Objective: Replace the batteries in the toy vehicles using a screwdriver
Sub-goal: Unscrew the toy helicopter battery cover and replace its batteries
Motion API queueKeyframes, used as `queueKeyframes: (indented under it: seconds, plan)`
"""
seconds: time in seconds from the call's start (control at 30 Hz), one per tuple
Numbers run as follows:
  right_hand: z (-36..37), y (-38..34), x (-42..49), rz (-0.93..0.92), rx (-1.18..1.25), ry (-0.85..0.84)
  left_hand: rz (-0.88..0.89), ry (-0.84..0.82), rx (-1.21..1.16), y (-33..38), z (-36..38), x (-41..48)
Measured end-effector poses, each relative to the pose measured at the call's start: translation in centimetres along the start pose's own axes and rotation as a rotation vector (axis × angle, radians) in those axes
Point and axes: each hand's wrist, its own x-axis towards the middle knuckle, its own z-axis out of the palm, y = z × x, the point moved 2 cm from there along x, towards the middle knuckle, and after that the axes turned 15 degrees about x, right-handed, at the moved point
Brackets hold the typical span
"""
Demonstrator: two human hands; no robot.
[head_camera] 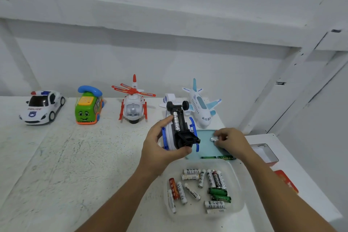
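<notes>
Progress looks partway through on one vehicle. Our left hand [160, 149] grips the overturned white-and-blue plastic toy vehicle [170, 137] at frame centre. Its black underside faces up and the battery bay is uncovered, with one white cylindrical battery [176, 121] seated inside. Our right hand [231, 141], just to the right over the pale teal tray [205, 147], pinches what looks like a small white battery [213, 139], which we judge goes in next. The cover still needs refitting, and we see no screwdriver. We cannot tell whether the white police car [42, 106], green bus [89, 107], red-and-white helicopter [133, 106] and white aeroplane [201, 107] across the middle are done.
</notes>
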Motion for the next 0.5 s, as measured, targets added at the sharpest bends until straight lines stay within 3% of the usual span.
queueKeyframes:
  seconds: [0.13,0.2,0.5]
  plan:
    - [0.8,-0.6,0.1,-0.006,-0.098,-0.054,0.005,0.008,0.015,0.1,-0.2,-0.1]
    - [0.8,-1.3,-0.2,-0.036,-0.036,-0.034,0.002,0.01,0.028,0.0,-0.4,-0.1]
    - [0.5,-7.9,-3.2,-0.148,0.734,-0.129,-0.017,0.031,0.004,-0.1,-0.8,-0.2]
